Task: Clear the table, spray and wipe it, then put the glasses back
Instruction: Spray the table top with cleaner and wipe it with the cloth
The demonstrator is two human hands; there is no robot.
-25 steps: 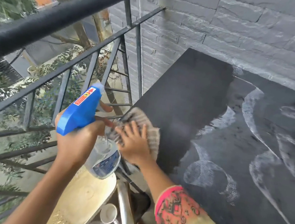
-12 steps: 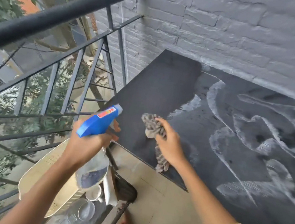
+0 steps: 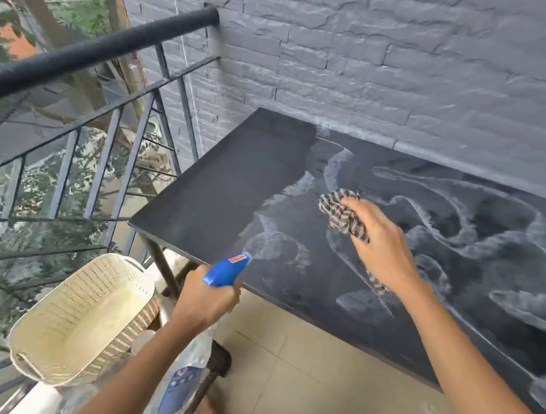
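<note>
- One second earlier the right hand pressed the striped cloth flat on the near left corner of the table. Now the cloth was gathered into a bunch and the hand had moved over the middle of the table, above the white foam streaks.
- The left strip of the table looked dull and without streaks, while the middle and right parts were wet. I judge that the corner was done and wiping of the wet part was about to begin, so the task was around its middle.
- The spray bottle had come down from its raised position. Its blue head was now just at the front edge of the table, with the nozzle pointing at the top.
- The right arm reached forward, back of the hand upward, with the fingers curled tightly around the cloth; one loose end hung under the wrist. Whether the cloth touched the table, I cannot tell.
- The left hand was lower and closer to the body, its fingers wrapped around the neck of the bottle.
- The table stood against the grey brick wall and carried no glasses. A cream basket sat low on the left near the railing; the glasses could not be seen clearly.
</note>
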